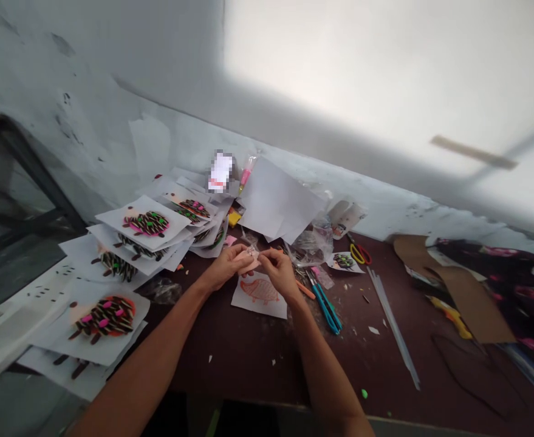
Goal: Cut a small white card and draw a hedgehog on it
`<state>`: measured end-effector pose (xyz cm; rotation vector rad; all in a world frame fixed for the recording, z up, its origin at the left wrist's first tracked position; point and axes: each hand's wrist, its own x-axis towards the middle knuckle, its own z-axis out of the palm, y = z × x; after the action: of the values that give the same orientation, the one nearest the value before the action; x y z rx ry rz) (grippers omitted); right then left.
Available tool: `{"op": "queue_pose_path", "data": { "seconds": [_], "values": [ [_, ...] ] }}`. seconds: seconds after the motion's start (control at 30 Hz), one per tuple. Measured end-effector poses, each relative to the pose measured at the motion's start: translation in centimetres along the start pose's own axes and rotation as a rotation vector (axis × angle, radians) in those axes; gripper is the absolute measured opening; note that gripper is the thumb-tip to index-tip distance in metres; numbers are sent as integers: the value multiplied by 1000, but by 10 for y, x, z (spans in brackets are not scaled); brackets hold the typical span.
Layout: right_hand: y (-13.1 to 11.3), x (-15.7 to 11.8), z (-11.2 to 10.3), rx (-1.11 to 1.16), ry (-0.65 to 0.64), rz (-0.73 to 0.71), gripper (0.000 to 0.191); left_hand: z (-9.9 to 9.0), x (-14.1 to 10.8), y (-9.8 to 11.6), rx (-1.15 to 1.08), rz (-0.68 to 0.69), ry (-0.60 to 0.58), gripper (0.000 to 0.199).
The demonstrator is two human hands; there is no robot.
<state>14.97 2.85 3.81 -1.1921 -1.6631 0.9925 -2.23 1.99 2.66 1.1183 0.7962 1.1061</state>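
My left hand (225,267) is closed around a small pale peach piece (247,261), and a bit of clear plastic shows at its top. What the piece is made of is hard to make out. The fingers of my right hand (278,272) pinch at the right edge of the same piece. Just below both hands, a white sheet (260,308) with an orange hedgehog drawing lies on the dark table. Right of it are teal-handled pliers (327,309) and an orange tool (305,289), partly hidden by my right hand.
Stacked papers with hedgehog pictures (157,243) fill the left side. A blurred phone (221,171) stands by the wall near blank paper (278,200). On the right lie scissors (360,254), clear sticks (394,328), a yellow glue gun or cutter (451,315) and cardboard (480,309).
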Motion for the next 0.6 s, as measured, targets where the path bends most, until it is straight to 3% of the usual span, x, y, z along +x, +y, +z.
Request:
{"op": "queue_pose_path", "data": {
  "seconds": [0.27,0.6],
  "values": [
    [-8,-4,-2,342,-120,163,38,-8,-1,7,7,15,38,39],
    [-13,-3,-12,349,-256,229,32,-10,-4,11,22,-16,3,37]
  ]
}}
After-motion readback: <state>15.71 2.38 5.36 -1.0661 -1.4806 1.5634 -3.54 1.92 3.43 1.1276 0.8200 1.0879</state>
